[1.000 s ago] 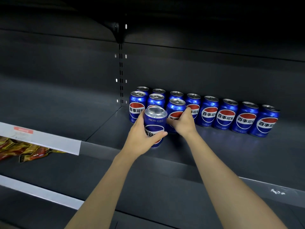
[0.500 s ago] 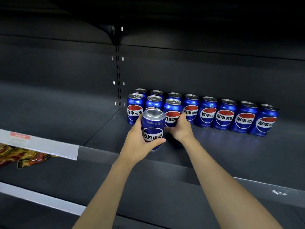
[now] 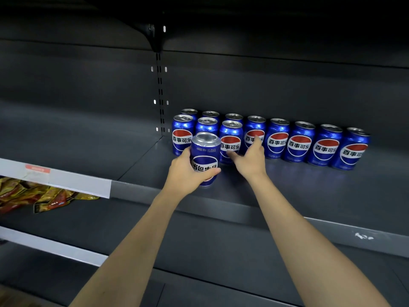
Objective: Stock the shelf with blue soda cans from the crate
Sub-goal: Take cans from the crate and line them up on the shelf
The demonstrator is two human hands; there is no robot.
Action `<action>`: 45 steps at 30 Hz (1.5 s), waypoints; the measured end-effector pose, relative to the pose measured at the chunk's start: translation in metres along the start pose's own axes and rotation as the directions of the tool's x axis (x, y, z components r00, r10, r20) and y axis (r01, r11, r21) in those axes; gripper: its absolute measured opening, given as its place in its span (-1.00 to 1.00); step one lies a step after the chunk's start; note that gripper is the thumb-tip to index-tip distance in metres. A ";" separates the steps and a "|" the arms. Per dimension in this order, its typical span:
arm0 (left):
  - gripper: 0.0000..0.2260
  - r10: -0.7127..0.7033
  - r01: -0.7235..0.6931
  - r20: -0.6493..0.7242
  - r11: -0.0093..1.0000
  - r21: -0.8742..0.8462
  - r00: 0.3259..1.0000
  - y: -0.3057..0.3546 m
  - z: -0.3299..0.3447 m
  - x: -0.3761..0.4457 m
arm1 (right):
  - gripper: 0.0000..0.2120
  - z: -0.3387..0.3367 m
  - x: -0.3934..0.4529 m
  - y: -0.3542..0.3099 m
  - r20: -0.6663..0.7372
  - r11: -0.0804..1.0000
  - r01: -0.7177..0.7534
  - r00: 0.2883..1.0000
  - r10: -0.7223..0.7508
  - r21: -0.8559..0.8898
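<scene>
A person's left hand (image 3: 188, 171) wraps around a blue aluminium soda can (image 3: 205, 159) with its logo upside down, thumb across the front, fingers behind; the can is held just above the dark grey metal shelf (image 3: 287, 185), in front of the cans already stocked; the right hand (image 3: 250, 158) is empty and spread loosely, forefinger extended toward the row of upright blue soda cans with red, white and blue logos (image 3: 276, 140), its fingertips at the faces of two front cans, though actual contact cannot be confirmed; the held can sits just left of the right hand and close beside it; the stocked row runs along the back of the shelf from a slotted black upright (image 3: 160, 94) rightward, with a second line of cans behind at the left end; lower left, a white price rail (image 3: 66, 180) fronts a neighbouring shelf, with yellow and red foil snack packets (image 3: 44, 196) beneath it.
</scene>
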State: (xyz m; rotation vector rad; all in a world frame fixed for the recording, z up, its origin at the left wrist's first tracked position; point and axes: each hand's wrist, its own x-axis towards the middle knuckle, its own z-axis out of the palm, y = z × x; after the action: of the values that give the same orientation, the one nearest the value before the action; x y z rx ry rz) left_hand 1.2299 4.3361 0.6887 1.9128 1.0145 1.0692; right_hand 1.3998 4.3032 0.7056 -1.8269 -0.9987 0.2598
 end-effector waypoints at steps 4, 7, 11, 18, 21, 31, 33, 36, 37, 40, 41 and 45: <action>-0.31 -0.030 0.039 -0.065 0.989 0.140 0.997 0.012 0.010 0.000 | -0.26 -0.026 -0.019 -0.004 -0.011 0.995 0.036 0.999 -0.035 0.090; -0.28 -0.049 0.062 -0.092 0.988 0.145 0.995 0.022 0.027 -0.006 | -0.36 -0.038 -0.033 -0.006 0.010 0.990 0.062 0.998 -0.063 0.126; -0.23 -0.044 0.048 -0.055 0.995 0.087 0.998 0.032 0.049 -0.011 | -0.55 -0.050 -0.045 -0.001 0.072 0.990 0.088 0.993 -0.097 0.113; -0.33 0.009 -0.010 0.029 0.999 0.047 1.000 0.048 0.066 -0.017 | -0.74 -0.075 -0.052 0.022 0.053 0.999 0.025 0.998 -0.027 0.038; -0.30 -0.054 0.053 -0.014 0.997 -0.063 0.998 0.055 0.075 -0.020 | -0.76 -0.081 -0.053 0.029 0.067 0.999 -0.001 0.998 -0.001 0.039; -0.17 -0.386 0.323 0.016 0.749 -0.579 0.923 0.070 0.099 -0.017 | -0.35 -0.082 -0.060 0.040 0.305 0.944 -0.133 0.952 0.036 0.303; -0.21 -0.362 0.308 0.028 0.748 -0.588 0.932 0.071 0.097 -0.016 | -0.31 -0.084 -0.059 0.039 0.345 0.937 -0.113 0.938 -0.009 0.332; -0.27 -0.309 0.287 0.065 0.755 -0.590 0.949 0.070 0.094 -0.017 | -0.35 -0.085 -0.058 0.042 0.371 0.933 -0.085 0.927 -0.055 0.349; -0.26 -0.312 0.293 0.068 0.764 -0.574 0.948 0.070 0.092 -0.017 | -0.31 -0.083 -0.058 0.044 0.373 0.938 -0.076 0.926 -0.060 0.339; -0.18 -0.316 0.292 0.049 0.793 -0.534 0.947 0.066 0.091 -0.016 | -0.17 -0.079 -0.059 0.044 0.360 0.973 -0.006 0.930 -0.080 0.233; -0.17 -0.310 0.287 0.044 0.804 -0.521 0.950 0.066 0.091 -0.017 | -0.14 -0.077 -0.059 0.043 0.352 0.980 0.019 0.932 -0.090 0.200; -0.13 -0.274 0.253 0.014 0.866 -0.431 0.962 0.066 0.090 -0.020 | -0.24 -0.076 -0.057 0.036 0.305 0.993 0.076 0.947 -0.100 0.090</action>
State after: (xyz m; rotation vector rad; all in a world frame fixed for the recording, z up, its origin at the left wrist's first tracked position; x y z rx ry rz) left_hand 1.3219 4.2712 0.7021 1.3554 0.9404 1.0753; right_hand 1.4255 4.2049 0.6977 -1.6977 -1.2653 0.5353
